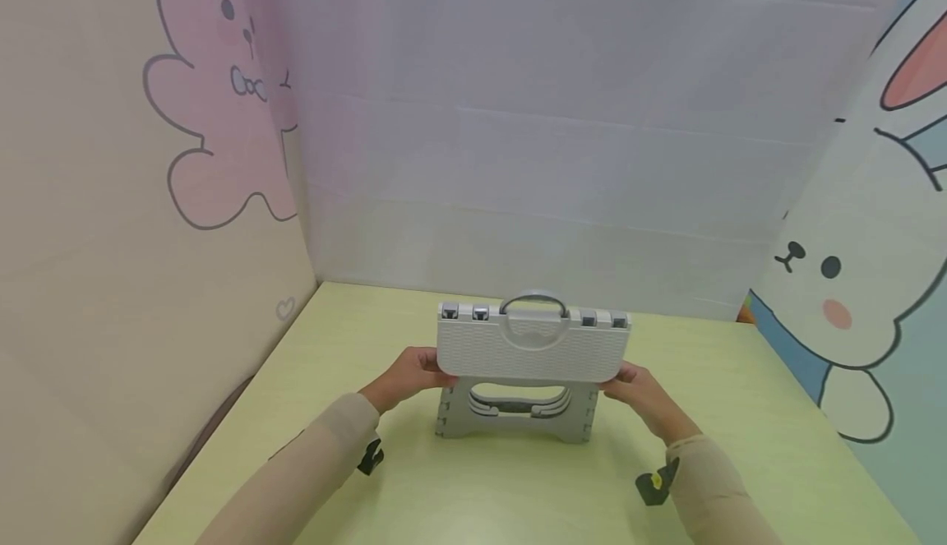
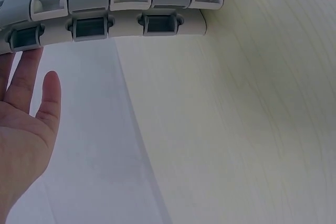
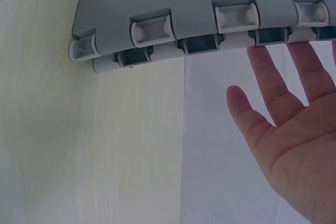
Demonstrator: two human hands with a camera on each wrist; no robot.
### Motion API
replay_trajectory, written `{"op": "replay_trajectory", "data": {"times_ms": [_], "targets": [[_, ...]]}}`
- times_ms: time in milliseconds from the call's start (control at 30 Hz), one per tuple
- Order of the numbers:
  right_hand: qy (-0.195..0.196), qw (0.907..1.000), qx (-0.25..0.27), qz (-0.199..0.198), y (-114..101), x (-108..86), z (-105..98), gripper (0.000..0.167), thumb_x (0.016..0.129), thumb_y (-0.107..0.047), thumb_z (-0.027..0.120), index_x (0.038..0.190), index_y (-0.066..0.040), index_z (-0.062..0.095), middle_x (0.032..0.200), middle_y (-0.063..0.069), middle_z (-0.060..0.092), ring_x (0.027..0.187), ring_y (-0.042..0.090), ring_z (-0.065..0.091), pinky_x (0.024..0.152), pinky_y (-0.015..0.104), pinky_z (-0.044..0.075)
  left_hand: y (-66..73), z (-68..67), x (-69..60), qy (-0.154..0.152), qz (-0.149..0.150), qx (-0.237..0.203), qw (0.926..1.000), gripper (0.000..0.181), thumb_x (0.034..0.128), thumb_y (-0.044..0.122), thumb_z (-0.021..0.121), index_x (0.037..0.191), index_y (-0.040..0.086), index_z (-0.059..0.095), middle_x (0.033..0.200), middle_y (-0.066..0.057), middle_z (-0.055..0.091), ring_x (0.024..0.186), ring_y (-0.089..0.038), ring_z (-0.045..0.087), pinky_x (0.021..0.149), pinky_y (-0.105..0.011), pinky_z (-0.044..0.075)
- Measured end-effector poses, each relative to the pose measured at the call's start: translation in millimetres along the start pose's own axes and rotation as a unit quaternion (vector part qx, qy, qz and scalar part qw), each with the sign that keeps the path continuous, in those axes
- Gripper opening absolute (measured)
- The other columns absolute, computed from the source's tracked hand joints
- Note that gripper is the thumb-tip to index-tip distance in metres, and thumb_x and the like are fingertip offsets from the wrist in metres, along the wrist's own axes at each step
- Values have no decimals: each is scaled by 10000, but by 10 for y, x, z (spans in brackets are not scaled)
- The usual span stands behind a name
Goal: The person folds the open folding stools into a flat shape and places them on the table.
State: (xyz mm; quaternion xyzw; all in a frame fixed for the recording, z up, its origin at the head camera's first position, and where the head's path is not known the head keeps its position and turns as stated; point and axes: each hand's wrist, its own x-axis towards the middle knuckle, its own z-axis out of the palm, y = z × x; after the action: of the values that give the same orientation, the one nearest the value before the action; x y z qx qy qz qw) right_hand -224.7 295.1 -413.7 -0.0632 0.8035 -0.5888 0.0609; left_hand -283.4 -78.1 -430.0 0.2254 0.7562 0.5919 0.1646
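A grey-white folding step stool [image 1: 533, 356] stands partly folded on the table, its textured top panel tilted toward me and a loop handle [image 1: 534, 294] at its upper edge. Below hangs the leg panel with an oval cut-out. At the stool's left side is my left hand [image 1: 409, 378], and my right hand [image 1: 644, 397] is at its right side. In the left wrist view, extended fingers touch the hinged edge [image 2: 113, 22] while the thumb stands apart. Likewise, the right wrist view shows straight fingers against the other hinged edge [image 3: 202, 40], thumb away from it. Some fingers are out of view.
The pale yellow table [image 1: 370, 323] extends around the stool. A white sheet [image 1: 547, 159] hangs behind it. Side sheets carry a pink bear print [image 1: 222, 117] on the left and a white rabbit print [image 1: 873, 282] on the right.
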Motion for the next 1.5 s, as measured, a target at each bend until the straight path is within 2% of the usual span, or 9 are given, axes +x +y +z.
{"op": "replay_trajectory", "data": {"times_ms": [333,600,900,1200,1500], "targets": [[-125,9997,-184,-41,7,-3,-18,435,910,-111,601,1244,149,501,1211,213,618,987,66,580,962,475,445,-11,-3,6,2,-6,-13,10000,393,853,95,711,1188,-85,612,1158,-195,655,1054,-307,631,929,-498,472],[-79,9998,150,-52,-2,38,-9,422,895,-92,623,1227,148,522,1195,173,637,948,48,603,904,327,475,12,-5,-23,14,-11,-82,10000,398,859,86,706,1198,-93,600,1172,-210,643,1066,-323,626,932,-496,470],[-128,9994,287,-121,-1,33,-20,408,897,-103,631,1207,148,546,1104,18,680,933,33,607,854,248,467,19,-3,-27,9,-1,-56,10000,385,866,80,697,1196,-93,603,1177,-211,640,1067,-326,625,927,-490,476],[-36,9996,271,27,-13,34,-17,354,886,-97,633,1178,101,598,1102,32,684,915,34,608,853,252,480,35,11,-24,61,-28,-25,10000,372,862,67,695,1188,-91,610,1165,-211,646,1061,-327,629,927,-500,473],[-28,9998,191,-20,-8,25,-32,345,880,-103,630,1150,111,602,1126,84,676,927,49,604,873,278,474,31,15,-3,47,-38,45,10000,355,857,68,700,1172,-79,627,1150,-189,659,1045,-300,636,923,-491,478]]}}
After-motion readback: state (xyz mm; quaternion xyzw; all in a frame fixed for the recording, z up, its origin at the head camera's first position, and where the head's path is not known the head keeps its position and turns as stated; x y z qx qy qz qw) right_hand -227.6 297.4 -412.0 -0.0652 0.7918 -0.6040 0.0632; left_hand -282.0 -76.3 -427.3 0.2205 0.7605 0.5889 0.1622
